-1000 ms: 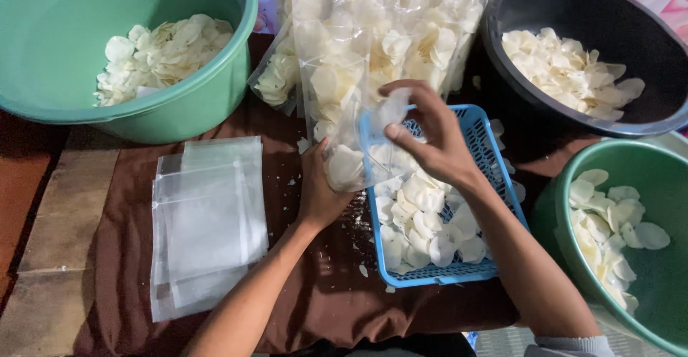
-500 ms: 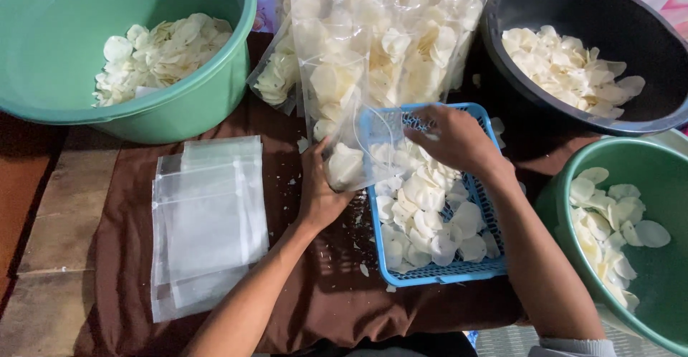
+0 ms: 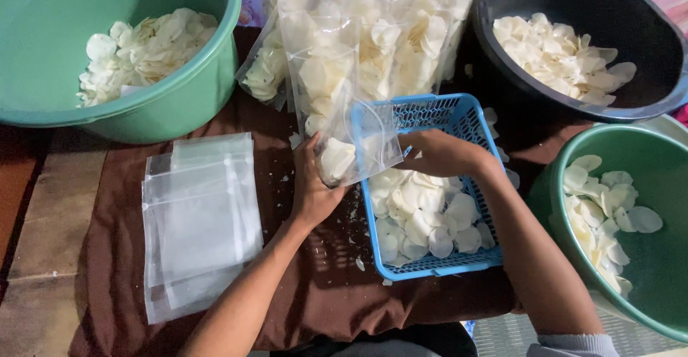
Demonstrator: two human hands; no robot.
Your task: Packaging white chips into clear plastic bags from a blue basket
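Since the earlier frames, your right hand has dropped from the mouth of the clear plastic bag into the blue basket, where it now rests on the white chips; its fingers are curled downward into the pile, and you cannot tell what they have hold of. Your left hand has stayed just left of the blue basket, fingers closed around the lower part of the clear plastic bag, which stands tilted over the basket's left rim with a few chips inside. Left of the blue basket, well apart from it, a stack of empty bags lies flat on the brown cloth covering the table. Behind the basket lie filled bags. Farther left behind it sits a green basin; to its right are a black basin and a second green basin, all holding chips.
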